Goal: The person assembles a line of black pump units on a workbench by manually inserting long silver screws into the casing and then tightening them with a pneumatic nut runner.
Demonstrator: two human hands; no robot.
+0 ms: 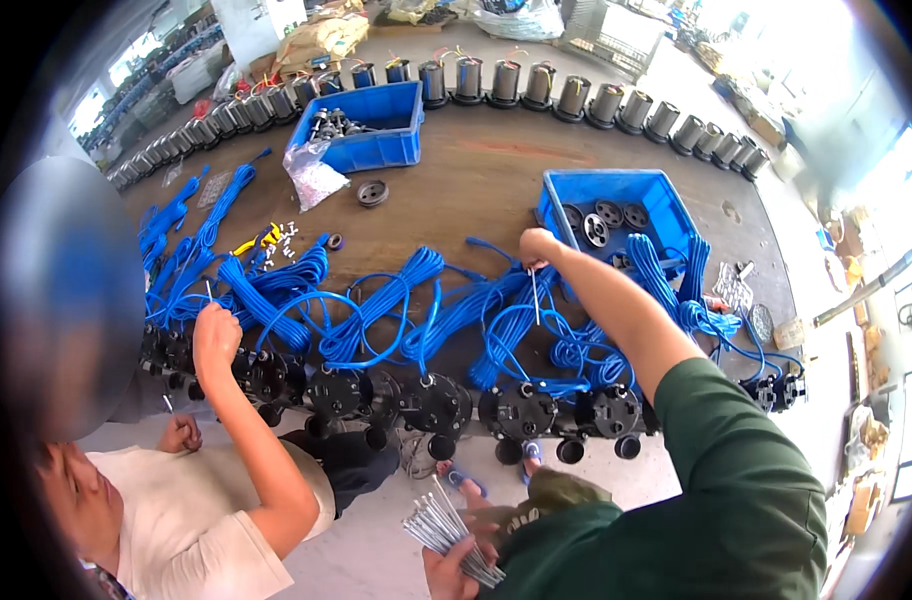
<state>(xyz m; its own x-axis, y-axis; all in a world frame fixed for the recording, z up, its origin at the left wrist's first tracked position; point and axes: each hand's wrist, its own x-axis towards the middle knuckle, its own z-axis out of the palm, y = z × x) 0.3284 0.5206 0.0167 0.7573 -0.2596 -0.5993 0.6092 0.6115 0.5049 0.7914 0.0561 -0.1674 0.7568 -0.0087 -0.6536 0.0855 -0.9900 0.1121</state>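
Low in the view, my left hand (454, 568) is closed around a bundle of long thin metal rods (434, 524). My right hand (539, 247) reaches across the table beside a blue bin and pinches a single metal rod (536, 300), which points down over a coiled blue cable (506, 345). More coils of blue cable (386, 305) lie to the left and right of it. Below them, a row of round black pump-like housings (521, 410) runs along the near table edge, with cables leading to some of them.
At left a co-worker in a beige shirt holds a thin rod in a raised hand (216, 340). The blue bin (616, 182) contains black discs; another blue bin (376, 150) holds metal parts. Silver cylinders (506, 82) line the far edge. Yellow-handled pliers (258, 240) lie at left.
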